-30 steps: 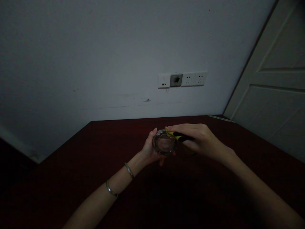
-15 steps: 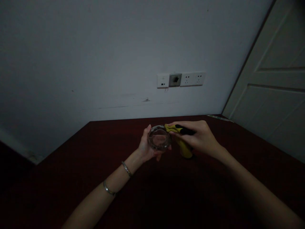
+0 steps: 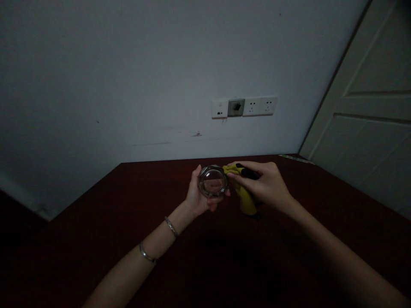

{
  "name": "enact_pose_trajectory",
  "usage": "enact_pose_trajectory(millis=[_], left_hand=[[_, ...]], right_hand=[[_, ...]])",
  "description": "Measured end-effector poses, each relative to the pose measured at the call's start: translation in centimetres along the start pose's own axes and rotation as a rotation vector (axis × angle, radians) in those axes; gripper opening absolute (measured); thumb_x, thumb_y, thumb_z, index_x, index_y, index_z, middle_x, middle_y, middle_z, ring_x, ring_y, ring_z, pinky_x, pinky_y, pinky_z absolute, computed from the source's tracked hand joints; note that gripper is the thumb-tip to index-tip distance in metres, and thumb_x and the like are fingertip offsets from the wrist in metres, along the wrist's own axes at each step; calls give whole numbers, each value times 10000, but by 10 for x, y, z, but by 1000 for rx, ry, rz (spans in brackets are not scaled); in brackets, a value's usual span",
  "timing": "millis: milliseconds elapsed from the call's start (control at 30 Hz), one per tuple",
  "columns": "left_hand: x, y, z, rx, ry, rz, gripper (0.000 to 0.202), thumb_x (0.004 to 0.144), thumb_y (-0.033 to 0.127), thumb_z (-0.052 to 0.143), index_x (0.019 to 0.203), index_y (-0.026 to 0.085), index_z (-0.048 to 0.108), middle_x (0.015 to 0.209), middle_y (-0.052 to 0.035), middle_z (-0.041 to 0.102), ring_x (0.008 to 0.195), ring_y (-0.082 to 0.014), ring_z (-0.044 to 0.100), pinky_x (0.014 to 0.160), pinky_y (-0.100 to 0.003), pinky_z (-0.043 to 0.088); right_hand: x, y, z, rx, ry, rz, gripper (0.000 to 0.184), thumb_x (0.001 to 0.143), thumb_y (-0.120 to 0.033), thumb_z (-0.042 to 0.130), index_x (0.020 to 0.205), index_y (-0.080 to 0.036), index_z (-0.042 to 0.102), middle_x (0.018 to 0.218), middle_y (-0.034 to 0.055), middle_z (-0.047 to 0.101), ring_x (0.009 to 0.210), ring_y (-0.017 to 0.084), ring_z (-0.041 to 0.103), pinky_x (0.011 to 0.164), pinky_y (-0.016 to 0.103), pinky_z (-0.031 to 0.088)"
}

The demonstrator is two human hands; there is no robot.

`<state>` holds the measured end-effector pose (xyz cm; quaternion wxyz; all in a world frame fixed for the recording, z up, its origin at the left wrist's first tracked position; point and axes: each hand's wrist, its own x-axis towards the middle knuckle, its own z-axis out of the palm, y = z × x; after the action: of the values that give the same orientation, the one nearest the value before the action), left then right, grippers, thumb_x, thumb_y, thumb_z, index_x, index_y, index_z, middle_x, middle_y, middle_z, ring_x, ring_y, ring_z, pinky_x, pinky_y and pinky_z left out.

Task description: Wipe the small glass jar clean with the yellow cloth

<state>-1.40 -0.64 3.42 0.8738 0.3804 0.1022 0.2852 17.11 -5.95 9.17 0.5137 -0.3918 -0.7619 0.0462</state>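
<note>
Glass ashtray [image 3: 213, 181] gripped by left hand [image 3: 196, 197] fingers above counter [image 3: 128, 222]; yellow cloth [image 3: 244, 197] pinched in right hand [image 3: 265, 185].

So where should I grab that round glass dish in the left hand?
Probably the thick rim at the top of the glass dish, coming from above: it is tilted with its opening facing the camera, the left hand cups its left and lower sides, and the right hand holds the yellow cloth at its right edge.
</note>
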Motion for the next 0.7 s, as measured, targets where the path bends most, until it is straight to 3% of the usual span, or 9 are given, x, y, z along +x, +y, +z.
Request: enact_pose_trajectory(millis=[233,700], left_hand=[[0,1,3,-25,-45,25,880,759,807,218,959,54,626,801,-166,677,334,-52,384,274,-197,333],[-1,3,6,-95,85,61,801,817,747,173,920,100,634,742,-175,680,320,-71,393,274,-192,333]], right_hand=[[0,0,0,-25,9,-54,187,791,-238,686,963,-184,733,914,48,764,763,187,719,698,299,573],[0,-3,0,-5,-52,26,190,785,-271,692,949,-189,742,859,32,764,704,177,704,637,282,546]])
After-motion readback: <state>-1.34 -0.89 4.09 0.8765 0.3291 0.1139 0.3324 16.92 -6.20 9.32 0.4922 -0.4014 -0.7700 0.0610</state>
